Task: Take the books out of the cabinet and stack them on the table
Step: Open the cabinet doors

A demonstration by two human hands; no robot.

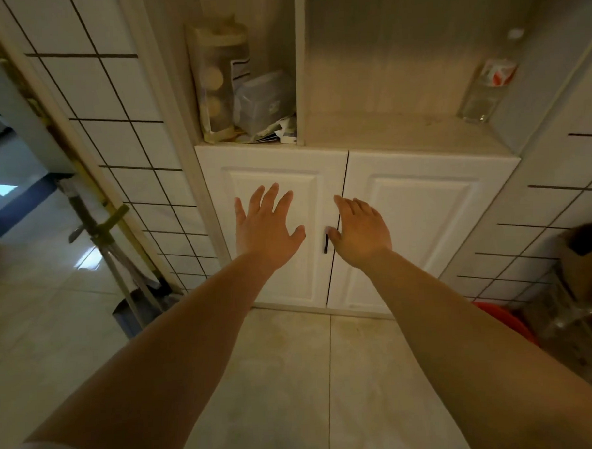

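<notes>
Both hands reached toward the closed cabinet doors

The left hand point(266, 225) is spread, the right hand point(361, 233) relaxed beside the handle point(326, 243); no books are seen, presumably behind the doors point(420, 225), which could be fumbled.

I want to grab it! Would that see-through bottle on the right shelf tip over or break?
The clear bottle looks like glass, so probably breakable and slippery. It is tall and narrow and already leans against the wall, so a nudge could likely topple it.

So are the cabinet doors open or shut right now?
Shut. Both cabinet doors lie flush, with only a thin dark seam between them. The left hand and right hand reach toward them, fingers spread, near the handle.
</notes>
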